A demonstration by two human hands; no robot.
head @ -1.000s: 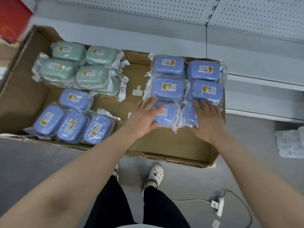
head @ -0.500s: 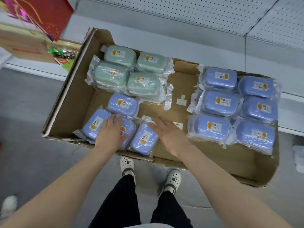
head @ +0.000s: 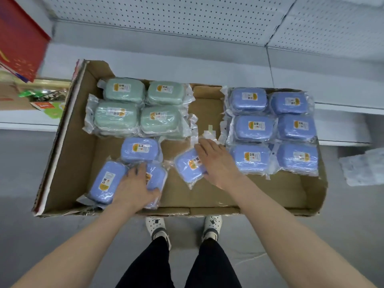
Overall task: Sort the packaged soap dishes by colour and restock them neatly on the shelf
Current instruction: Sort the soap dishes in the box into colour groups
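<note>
Though bagged, ten blues (head: 251,126), four greens (head: 116,116)

Black trousers (head: 212,265) — grey socks (head: 159,235) — white perforated clogs (head: 213,223), each bearing a small dark charm.

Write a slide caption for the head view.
Left hand and right hand touch loose blue soap dishes in a cardboard box, beside the green group and blue group.

**Q:** so what's the room like back there?
**A:** pale pegboard panels (head: 166,23) full of little holes across the back, with a low pale shelf (head: 345,125) running under them. Smooth grey floor (head: 31,235).
**Q:** anything off to the side?
**A:** blurry red box (head: 18,42) top left. Light's flat and even.
</note>
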